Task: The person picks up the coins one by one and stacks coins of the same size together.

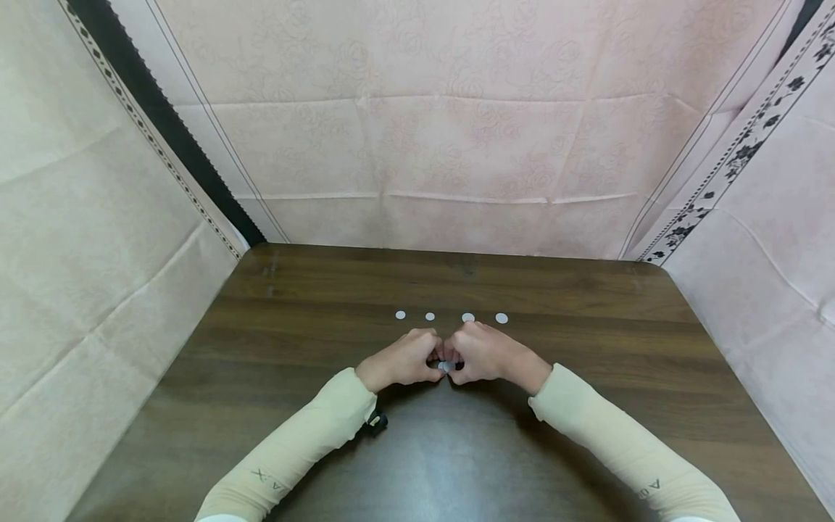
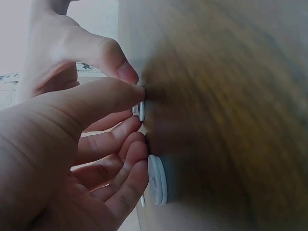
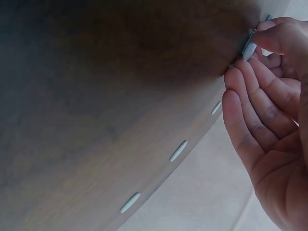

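Note:
In the head view my left hand [image 1: 407,357] and right hand [image 1: 485,353] meet low over the table, fingers curled toward each other. Small flat white discs [image 1: 446,367] show between their thumbs and fingertips, partly hidden. From the left wrist, a thin disc [image 2: 142,110] stands edge-on between the thumb and fingertips of the left hand [image 2: 91,130]. The right wrist view has a disc [image 3: 249,50] pinched at the thumb and fingers of the right hand [image 3: 269,110]. A thicker, layered-looking disc [image 2: 158,179] lies beside the left fingers.
Beyond the hands, several white discs lie in a row, among them a left-end disc [image 1: 401,315] and a right-end disc [image 1: 501,317]. They rest on a dark brown wooden table [image 1: 313,290]. Pale patterned cloth [image 1: 457,145] hangs behind the table and at both sides.

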`<state>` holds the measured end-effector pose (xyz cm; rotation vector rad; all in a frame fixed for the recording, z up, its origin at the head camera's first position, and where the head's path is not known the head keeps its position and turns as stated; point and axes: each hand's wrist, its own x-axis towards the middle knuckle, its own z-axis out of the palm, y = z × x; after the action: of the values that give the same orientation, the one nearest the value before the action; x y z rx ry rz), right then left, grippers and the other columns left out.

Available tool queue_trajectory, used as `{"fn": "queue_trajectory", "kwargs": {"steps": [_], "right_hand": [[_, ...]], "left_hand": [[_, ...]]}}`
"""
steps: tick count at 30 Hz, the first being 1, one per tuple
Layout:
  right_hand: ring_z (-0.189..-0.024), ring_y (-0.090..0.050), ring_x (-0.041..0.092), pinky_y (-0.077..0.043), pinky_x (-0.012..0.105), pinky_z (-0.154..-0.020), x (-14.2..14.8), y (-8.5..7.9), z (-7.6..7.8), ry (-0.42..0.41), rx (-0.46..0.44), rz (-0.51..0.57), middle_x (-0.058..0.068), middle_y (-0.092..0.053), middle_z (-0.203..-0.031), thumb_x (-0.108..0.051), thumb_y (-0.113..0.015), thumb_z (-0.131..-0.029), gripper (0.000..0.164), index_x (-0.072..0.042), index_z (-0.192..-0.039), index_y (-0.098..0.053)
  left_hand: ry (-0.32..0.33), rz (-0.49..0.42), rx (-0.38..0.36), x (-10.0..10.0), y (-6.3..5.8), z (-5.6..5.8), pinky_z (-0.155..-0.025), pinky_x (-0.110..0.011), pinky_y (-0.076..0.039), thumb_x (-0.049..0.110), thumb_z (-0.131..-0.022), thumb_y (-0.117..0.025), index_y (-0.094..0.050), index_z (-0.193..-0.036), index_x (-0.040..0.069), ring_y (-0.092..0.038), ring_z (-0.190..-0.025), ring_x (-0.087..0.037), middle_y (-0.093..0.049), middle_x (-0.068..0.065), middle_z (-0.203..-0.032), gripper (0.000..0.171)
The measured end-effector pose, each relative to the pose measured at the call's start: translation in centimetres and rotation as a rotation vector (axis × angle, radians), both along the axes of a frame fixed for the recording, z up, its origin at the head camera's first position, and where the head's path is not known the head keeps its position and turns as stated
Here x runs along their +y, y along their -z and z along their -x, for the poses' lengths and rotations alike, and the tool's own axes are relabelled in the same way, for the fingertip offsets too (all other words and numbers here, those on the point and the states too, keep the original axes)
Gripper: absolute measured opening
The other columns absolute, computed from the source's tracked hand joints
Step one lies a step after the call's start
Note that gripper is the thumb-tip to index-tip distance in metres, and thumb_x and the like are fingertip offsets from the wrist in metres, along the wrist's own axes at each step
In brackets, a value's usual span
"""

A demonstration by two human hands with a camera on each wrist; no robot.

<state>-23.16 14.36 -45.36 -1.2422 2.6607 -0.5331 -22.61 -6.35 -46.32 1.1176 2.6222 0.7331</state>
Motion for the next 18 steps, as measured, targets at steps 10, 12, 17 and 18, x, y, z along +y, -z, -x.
{"fn": "queue_trajectory", "kwargs": {"steps": [10, 12, 17, 18], "right_hand": [[-0.066, -0.059, -0.001, -0.051, 0.018, -0.062, 0.23, -0.21, -0.21, -0.016, 0.016, 0.011, -0.006, -0.072, -0.076, -0.011, -0.084, -0.080, 0.011, -0.014, -0.084, -0.074], [-0.069, -0.064, 0.002, -0.053, 0.018, -0.065, 0.30, -0.29, -0.27, -0.015, 0.007, 0.005, -0.006, -0.073, -0.079, -0.011, -0.085, -0.081, 0.012, -0.014, -0.086, -0.075], [-0.073, -0.068, 0.004, -0.054, 0.019, -0.067, 0.39, -0.42, -0.38, -0.012, 0.003, -0.005, -0.006, -0.074, -0.082, -0.009, -0.084, -0.081, 0.012, -0.014, -0.088, -0.075], [-0.073, -0.067, 0.004, -0.054, 0.019, -0.067, 0.40, -0.43, -0.40, -0.011, 0.008, -0.007, -0.006, -0.074, -0.082, -0.008, -0.084, -0.081, 0.012, -0.014, -0.088, -0.075]], "left_hand": [[0.010, 0.002, 0.014, 0.01, -0.18, -0.04, -0.072, -0.023, -0.048, 0.011, -0.089, -0.081, -0.072, -0.096, 0.004, -0.053, -0.082, -0.012, -0.063, -0.008, -0.094, 0.014], [0.009, 0.006, 0.010, 0.00, -0.18, -0.04, -0.072, -0.024, -0.048, 0.012, -0.089, -0.081, -0.072, -0.096, 0.004, -0.052, -0.082, -0.012, -0.063, -0.007, -0.094, 0.014], [0.010, 0.011, -0.005, -0.10, -0.28, -0.13, -0.074, -0.024, -0.048, 0.012, -0.090, -0.081, -0.071, -0.099, 0.003, -0.055, -0.084, -0.014, -0.064, -0.008, -0.096, 0.016], [0.012, 0.007, -0.008, -0.13, -0.31, -0.16, -0.075, -0.024, -0.049, 0.011, -0.090, -0.081, -0.071, -0.100, 0.002, -0.056, -0.085, -0.015, -0.064, -0.009, -0.096, 0.016]]}}
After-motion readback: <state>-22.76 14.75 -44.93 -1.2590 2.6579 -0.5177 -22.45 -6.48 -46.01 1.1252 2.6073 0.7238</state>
